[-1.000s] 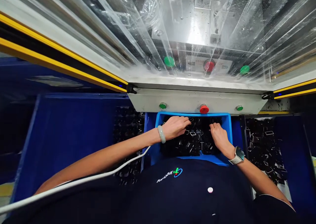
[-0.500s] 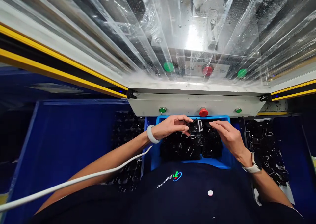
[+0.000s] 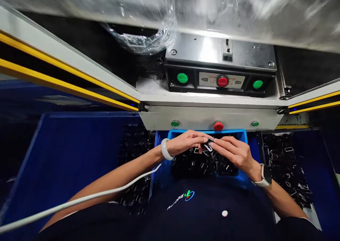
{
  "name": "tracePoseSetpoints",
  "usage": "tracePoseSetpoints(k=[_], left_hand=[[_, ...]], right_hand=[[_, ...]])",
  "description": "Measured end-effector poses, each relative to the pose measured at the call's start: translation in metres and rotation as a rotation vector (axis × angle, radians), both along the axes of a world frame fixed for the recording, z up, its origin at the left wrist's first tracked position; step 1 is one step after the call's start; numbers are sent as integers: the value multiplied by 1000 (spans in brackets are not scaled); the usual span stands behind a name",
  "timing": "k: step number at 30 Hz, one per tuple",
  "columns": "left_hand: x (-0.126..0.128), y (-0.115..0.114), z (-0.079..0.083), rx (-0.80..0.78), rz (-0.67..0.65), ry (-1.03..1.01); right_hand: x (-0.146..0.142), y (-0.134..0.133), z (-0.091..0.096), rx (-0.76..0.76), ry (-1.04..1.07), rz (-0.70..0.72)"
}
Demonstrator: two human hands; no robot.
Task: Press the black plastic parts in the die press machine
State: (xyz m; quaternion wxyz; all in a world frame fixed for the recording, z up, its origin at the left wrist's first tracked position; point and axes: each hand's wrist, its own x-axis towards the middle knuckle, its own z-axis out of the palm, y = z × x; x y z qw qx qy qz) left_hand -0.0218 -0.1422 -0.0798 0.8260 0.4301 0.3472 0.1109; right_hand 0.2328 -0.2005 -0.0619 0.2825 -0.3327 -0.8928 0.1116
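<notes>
My left hand [image 3: 186,142] and my right hand [image 3: 231,152] meet above the bright blue plastic bin [image 3: 239,131]. Between their fingertips is a small black plastic part with a pale metal loop [image 3: 208,145], mostly hidden by my fingers. Both hands seem to pinch it. A heap of similar black parts [image 3: 202,167] fills the bin just below my hands.
A steel panel with a red stop button [image 3: 218,126] sits just beyond the bin, with a stop/up control box [image 3: 220,80] above. Yellow-edged rails [image 3: 63,80] run along both sides. Dark blue bins of black parts [image 3: 284,166] flank the bin. A white cable [image 3: 87,198] crosses my left forearm.
My hands have come closer together, now both at the small part. The transparent plastic curtain has lifted, baring the control box.
</notes>
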Motion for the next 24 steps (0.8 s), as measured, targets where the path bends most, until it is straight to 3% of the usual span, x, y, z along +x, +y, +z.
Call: tracePoseSetpoints(k=[4, 9, 12, 15, 19, 22, 24], left_hand=[[6, 13, 8, 102, 33, 97], [5, 51, 46, 207, 296, 22], [5, 77, 72, 322, 503, 5], [10, 105, 90, 467, 669, -24], [21, 155, 102, 663, 849, -39], [28, 201, 111, 754, 976, 41], [34, 230, 120, 788, 1026, 117]], right_hand=[[-1, 14, 13, -38, -6, 18], [5, 61, 57, -44, 139, -144], [-3, 120, 86, 22, 107, -323], [-25, 202, 107, 82, 55, -548], [-57, 309, 126, -63, 9, -837], [-63, 345, 139, -191, -14, -862], [-54, 337, 147, -174, -14, -754]])
